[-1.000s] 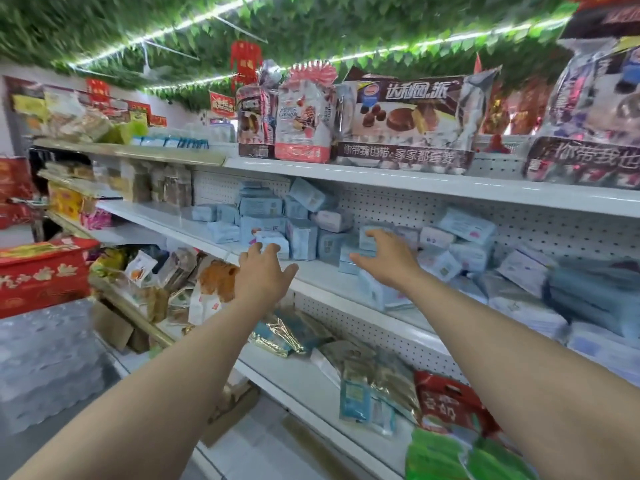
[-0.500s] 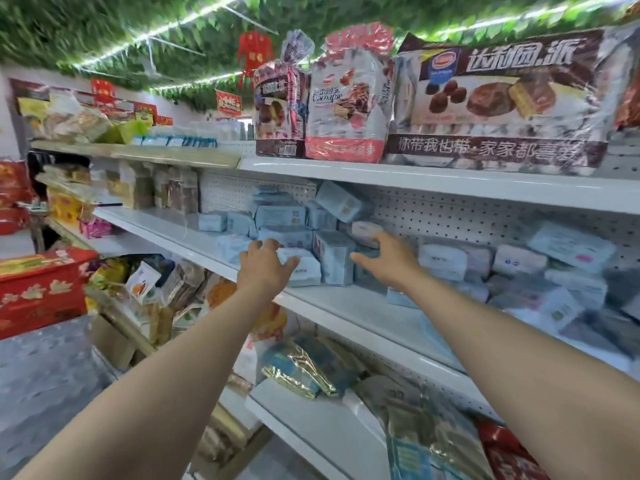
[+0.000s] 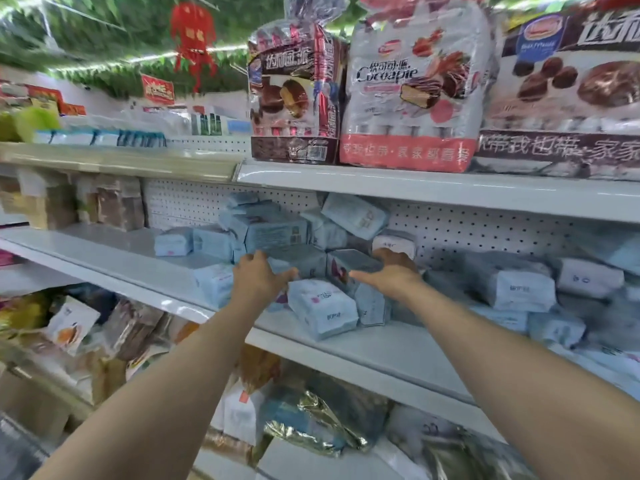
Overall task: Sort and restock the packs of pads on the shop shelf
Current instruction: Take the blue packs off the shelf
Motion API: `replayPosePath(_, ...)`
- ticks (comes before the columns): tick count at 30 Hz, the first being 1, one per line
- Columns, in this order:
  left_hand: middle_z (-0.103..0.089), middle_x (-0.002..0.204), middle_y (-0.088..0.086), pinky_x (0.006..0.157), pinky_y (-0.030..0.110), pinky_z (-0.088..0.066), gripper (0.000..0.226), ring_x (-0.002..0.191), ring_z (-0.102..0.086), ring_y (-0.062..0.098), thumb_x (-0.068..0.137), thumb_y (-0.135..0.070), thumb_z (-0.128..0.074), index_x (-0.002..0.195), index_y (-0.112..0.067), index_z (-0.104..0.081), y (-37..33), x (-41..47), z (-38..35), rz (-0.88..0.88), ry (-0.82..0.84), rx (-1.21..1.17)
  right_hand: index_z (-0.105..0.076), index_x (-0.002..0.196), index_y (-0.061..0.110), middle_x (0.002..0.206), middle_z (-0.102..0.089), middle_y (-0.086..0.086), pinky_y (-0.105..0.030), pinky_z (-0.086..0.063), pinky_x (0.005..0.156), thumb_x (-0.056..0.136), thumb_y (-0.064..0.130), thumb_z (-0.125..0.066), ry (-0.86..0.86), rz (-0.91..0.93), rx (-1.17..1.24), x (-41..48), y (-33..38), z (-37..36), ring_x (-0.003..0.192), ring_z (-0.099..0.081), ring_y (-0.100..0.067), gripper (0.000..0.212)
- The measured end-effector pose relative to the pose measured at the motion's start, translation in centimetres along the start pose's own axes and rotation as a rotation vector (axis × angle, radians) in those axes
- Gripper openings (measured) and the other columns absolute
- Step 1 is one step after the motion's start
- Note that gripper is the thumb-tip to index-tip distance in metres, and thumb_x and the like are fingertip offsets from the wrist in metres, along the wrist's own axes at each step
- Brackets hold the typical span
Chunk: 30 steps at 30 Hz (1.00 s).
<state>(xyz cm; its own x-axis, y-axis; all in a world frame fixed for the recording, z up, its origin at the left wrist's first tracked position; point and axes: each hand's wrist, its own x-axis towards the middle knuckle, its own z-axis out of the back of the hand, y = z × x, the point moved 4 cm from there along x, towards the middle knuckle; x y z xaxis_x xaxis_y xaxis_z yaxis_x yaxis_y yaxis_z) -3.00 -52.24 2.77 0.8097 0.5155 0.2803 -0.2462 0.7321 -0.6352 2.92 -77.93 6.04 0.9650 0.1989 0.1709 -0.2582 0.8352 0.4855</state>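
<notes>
1. Here we go: the left hand (image 3: 259,277) is down on the pile, thumb stretched to the right. Its fingers are hidden behind it, so I cannot tell whether it grips anything. The right hand (image 3: 391,271) curls round the right end of the upright grey-topped pack of pads in pale blue plastic wrap (image 3: 349,263), thumb along its near edge.
2. That pack stands mid-shelf in the jumbled heap of pale blue soft plastic packs (image 3: 273,230). The heap sits on the white metal middle shelf (image 3: 398,348), against the white perforated back panel (image 3: 485,230). 1 flat pale blue pack (image 3: 322,313) lies skewed just below the hands, near the shelf's front edge.
3. The step looks like squaring up the centre of the heap. Best done with both hands bracketing the upright pack and easing it level, not yanking.
4. These wraps are soft and slippery, I'd judge. The tilted packs leaning above could slide down, so steady the stack on the left before pulling anything.
5. Further out, large chocolate-pie snack bags (image 3: 294,98) stand on the shelf above and crinkled foil bags (image 3: 311,420) lie on the one below.
6. Against 0.5 s ago, both hands hovered with fingers spread just short of the packs and are now in contact. The view has also closed in on the heap.
</notes>
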Motion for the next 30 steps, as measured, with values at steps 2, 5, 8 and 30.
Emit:
replayPosePath(2, -0.045, 0.14, 0.018, 0.107, 0.049, -0.043, 0.094, 0.129, -0.045, 0.039, 0.074, -0.068, -0.073, 0.142, -0.011, -0.045, 0.9, 1.8, -0.4, -0.018, 0.024, -0.025, -0.052, 0.139, 0.027, 0.142, -0.055, -0.003, -0.032, -0.045, 0.101, 0.076, 0.074, -0.069, 0.01, -0.032, -0.043, 0.8, 0.3, -1.1, 0.13, -0.051, -0.026, 0.081)
replayPosePath(5, -0.044, 0.139, 0.019, 0.103, 0.051, -0.046, 0.099, 0.127, -0.045, 0.04, 0.069, -0.069, -0.077, 0.141, -0.01, -0.045, 1.8, 3.7, -1.1, -0.046, 0.072, -0.051, -0.054, 0.132, 0.028, 0.136, -0.056, -0.002, -0.033, -0.045, 0.095, 0.073, 0.073, -0.074, -0.013, -0.058, -0.082, 1.6, 0.3, -2.0, 0.127, -0.051, -0.024, 0.077)
replayPosePath(8, -0.045, 0.137, 0.019, 0.095, 0.053, -0.052, 0.101, 0.123, -0.049, 0.04, 0.067, -0.066, -0.08, 0.141, -0.009, -0.042, 2.4, 4.7, -1.8, -0.073, 0.112, -0.128, -0.051, 0.13, 0.027, 0.135, -0.059, 0.0, -0.033, -0.046, 0.094, 0.071, 0.073, -0.075, -0.01, -0.081, -0.109, 2.3, 0.2, -2.2, 0.126, -0.052, -0.023, 0.078)
replayPosePath(30, -0.057, 0.13, 0.007, 0.098, 0.046, -0.046, 0.083, 0.119, -0.054, 0.028, 0.064, -0.051, -0.089, 0.129, -0.02, -0.049, 1.4, 2.8, 1.0, -0.132, -0.12, -0.467, -0.058, 0.123, 0.034, 0.121, -0.063, 0.006, -0.036, -0.053, 0.093, 0.066, 0.061, -0.086, -0.223, -0.075, 0.108, -1.7, -0.5, -0.2, 0.111, -0.061, -0.017, 0.068)
